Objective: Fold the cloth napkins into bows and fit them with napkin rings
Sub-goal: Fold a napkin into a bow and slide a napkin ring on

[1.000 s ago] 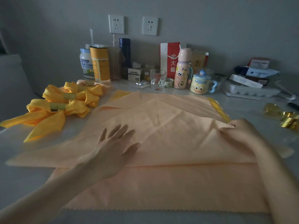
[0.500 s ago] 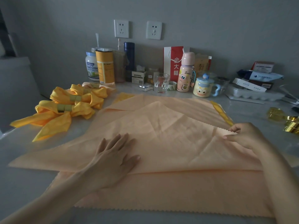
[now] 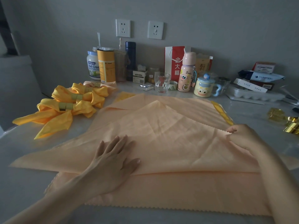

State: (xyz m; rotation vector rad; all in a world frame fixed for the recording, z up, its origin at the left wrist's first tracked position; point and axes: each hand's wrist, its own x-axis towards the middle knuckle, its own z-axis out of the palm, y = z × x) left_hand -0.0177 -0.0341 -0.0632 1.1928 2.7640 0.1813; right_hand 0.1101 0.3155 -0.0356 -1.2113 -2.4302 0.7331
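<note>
A peach cloth napkin (image 3: 161,136) lies folded into a wide triangle on top of more peach napkins stacked on the table. My left hand (image 3: 113,160) presses flat on its lower middle, fingers spread. My right hand (image 3: 242,136) pinches the napkin's zigzag right edge between thumb and fingers. At the left lie several finished yellow bows (image 3: 64,110), each with a pale ring at its middle. Gold napkin rings (image 3: 289,122) sit at the right edge of the table.
Along the wall stand a milk powder jar (image 3: 93,65), an orange canister (image 3: 106,65), a dark flask (image 3: 130,60), a glass (image 3: 162,82), a pink bottle (image 3: 186,72), a lidded mug (image 3: 204,87), an egg tray (image 3: 252,94) and boxes. Yellow napkin edges (image 3: 222,113) peek out beneath the stack.
My right hand has shifted slightly along the right edge and lifted it a little. My left hand stays pressed on the cloth. The view has tilted down a bit.
</note>
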